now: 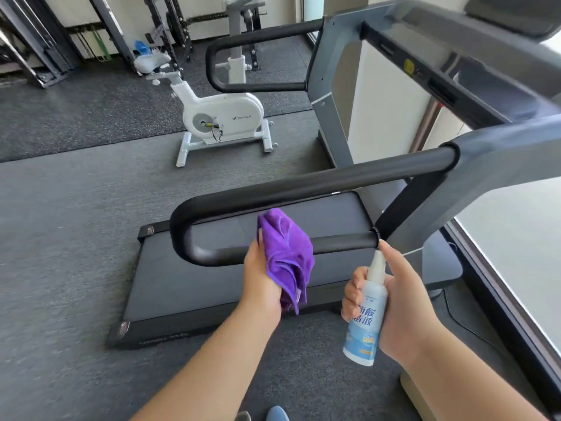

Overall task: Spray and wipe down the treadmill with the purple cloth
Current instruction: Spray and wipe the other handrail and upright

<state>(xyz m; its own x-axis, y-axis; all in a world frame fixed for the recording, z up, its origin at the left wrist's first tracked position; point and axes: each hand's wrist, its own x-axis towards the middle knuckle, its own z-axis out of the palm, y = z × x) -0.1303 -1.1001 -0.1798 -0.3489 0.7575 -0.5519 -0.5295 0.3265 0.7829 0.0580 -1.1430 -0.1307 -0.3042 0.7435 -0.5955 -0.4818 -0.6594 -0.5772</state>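
Observation:
The treadmill (212,278) lies ahead, with a dark belt, grey uprights and black looped handrails. Its near handrail (303,185) curves across the middle of the view. My left hand (261,278) grips the bunched purple cloth (285,256), which is against the lower bar of that rail. My right hand (403,302) holds a white and blue spray bottle (367,314) upright, index finger on the nozzle top, close to the rail's right joint.
A white exercise bike (224,117) stands on the grey floor beyond the treadmill. Black rack frames (54,47) line the back left wall. A window or glass panel (516,238) runs along the right. A black cable (464,323) lies beside the treadmill.

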